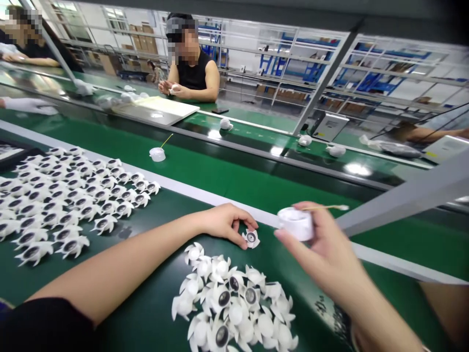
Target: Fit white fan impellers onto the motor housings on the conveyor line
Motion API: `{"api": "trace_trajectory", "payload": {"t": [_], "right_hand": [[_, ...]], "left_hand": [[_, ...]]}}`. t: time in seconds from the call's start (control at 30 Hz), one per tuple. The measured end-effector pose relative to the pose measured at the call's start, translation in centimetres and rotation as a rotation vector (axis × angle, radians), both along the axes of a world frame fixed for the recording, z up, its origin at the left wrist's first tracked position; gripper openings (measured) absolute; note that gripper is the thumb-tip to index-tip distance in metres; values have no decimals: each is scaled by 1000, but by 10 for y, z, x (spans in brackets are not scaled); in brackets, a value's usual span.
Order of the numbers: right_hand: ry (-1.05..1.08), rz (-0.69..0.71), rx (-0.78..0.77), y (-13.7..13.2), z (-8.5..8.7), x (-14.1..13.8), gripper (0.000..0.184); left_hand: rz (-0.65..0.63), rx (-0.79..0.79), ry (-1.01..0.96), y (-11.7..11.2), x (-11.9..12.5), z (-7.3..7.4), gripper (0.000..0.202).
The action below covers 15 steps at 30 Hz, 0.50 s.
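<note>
Green matte table (256, 181) fills the view. At nine o'clock lie neat rows of white plastic bladed rotors with dark round centres (66, 205). At six o'clock sits a loose heap of the same rotors (234, 303). The left hand (223, 222) rests on the table at twelve o'clock of the heap, its fingers (238, 234) pinching a single white rotor (251, 238) that lies flat on the surface. The right hand (326, 249), at three o'clock of the left, is raised, with its fingers clasped around a small white round plastic tub (296, 223). A thin wooden cotton swab (324, 208) lies across the tub's top, tip towards three o'clock.
</note>
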State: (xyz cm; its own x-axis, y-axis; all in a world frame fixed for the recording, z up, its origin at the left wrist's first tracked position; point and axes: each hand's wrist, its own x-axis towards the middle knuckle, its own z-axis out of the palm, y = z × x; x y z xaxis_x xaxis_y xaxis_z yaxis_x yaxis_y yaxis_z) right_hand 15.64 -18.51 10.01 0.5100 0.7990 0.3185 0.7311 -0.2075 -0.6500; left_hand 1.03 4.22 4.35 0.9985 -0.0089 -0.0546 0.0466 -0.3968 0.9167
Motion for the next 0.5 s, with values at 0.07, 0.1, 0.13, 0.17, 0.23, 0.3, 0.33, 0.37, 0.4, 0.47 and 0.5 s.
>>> {"api": "trace_trajectory", "payload": {"t": [0.07, 0.1, 0.13, 0.17, 0.23, 0.3, 0.33, 0.37, 0.4, 0.47, 0.5], "right_hand": [[87, 99, -65, 24, -9, -17, 47], [114, 127, -85, 31, -13, -21, 44], [126, 143, -90, 34, -17, -21, 43], [133, 157, -90, 35, -20, -20, 40], [153, 207, -73, 33, -25, -16, 33], [188, 291, -63, 31, -27, -14, 24], [188, 334, -58, 31, -28, -13, 23], [168, 370, -50, 32, -29, -13, 23], [128, 400, -41, 33, -30, -13, 23], [14, 449, -32, 34, -34, -13, 21], [-43, 470, -35, 35, -36, -12, 19]], "left_hand": [[-9, -10, -9, 0, 0, 1, 56], [-10, -40, -12, 0, 0, 1, 52], [-9, -85, -14, 0, 0, 1, 48], [-9, -142, -15, 1, 1, 1, 44], [-10, -264, -15, 3, 2, 0, 41], [15, -335, 14, 5, 4, 0, 42], [39, -340, 33, 6, 5, 0, 43], [65, -335, 42, 7, 5, 0, 43], [91, -331, 36, 7, 5, 0, 43], [114, -345, -8, 7, 5, 0, 44], [106, -358, -24, 7, 5, 0, 45]]}}
